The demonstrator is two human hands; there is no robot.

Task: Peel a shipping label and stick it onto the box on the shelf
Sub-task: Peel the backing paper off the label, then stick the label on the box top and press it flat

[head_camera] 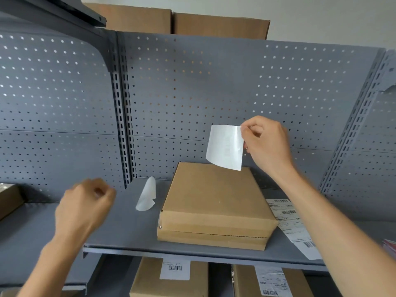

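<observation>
Two labelled boxes [171, 277] sit lowest, at 6 o'clock. Left hand [83, 207], at 8 o'clock, is loosely curled and holds nothing. Flat cardboard box [214, 202] lies mid-shelf [128, 232]; curled backing paper [147, 195] beside it. Right hand [265, 144] at 2 o'clock pinches the peeled label [225, 146] above the box.

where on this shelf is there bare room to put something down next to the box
Most free: the grey shelf left of the box, in front of the curled backing paper, out to the front edge. A narrow strip runs along the front of the box. Right of the box is crowded with the label strip. The box top is bare, with the peeled label above it.
</observation>
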